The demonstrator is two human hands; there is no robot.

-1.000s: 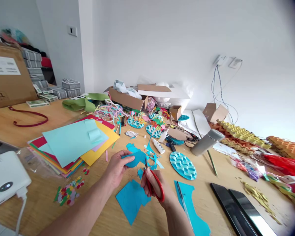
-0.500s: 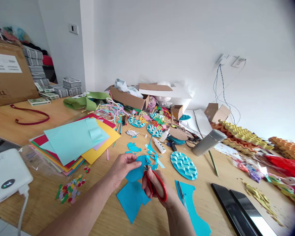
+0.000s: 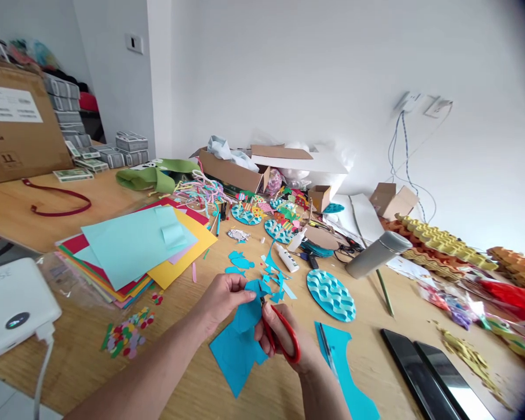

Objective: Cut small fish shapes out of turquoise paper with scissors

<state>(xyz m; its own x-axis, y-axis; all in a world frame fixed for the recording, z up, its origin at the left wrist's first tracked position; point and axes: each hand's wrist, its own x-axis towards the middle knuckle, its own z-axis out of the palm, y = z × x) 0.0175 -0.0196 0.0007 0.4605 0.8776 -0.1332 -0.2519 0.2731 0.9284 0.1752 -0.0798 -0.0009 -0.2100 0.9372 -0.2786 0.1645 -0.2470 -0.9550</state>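
My left hand (image 3: pixel 221 300) pinches a small piece of blue paper (image 3: pixel 248 312) and holds it a little above the wooden table (image 3: pixel 21 213). My right hand (image 3: pixel 284 338) is closed through the red handles of a pair of scissors (image 3: pixel 282 333), whose blades meet the paper's right edge. Under both hands lies a bigger blue sheet (image 3: pixel 234 356). Blue paper offcuts (image 3: pixel 262 271) are scattered just beyond the hands.
A stack of coloured paper (image 3: pixel 135 248) lies to the left, a white device (image 3: pixel 15 306) with a cable at the near left. A round blue wave disc (image 3: pixel 331 287), a glue bottle (image 3: pixel 285 258) and a grey flask (image 3: pixel 378 254) sit to the right. Two dark slabs (image 3: pixel 429 379) lie at the near right.
The blue paper has turned in my left hand, from lying across to hanging downward. Both hands have kept their place while the camera shifted slightly.
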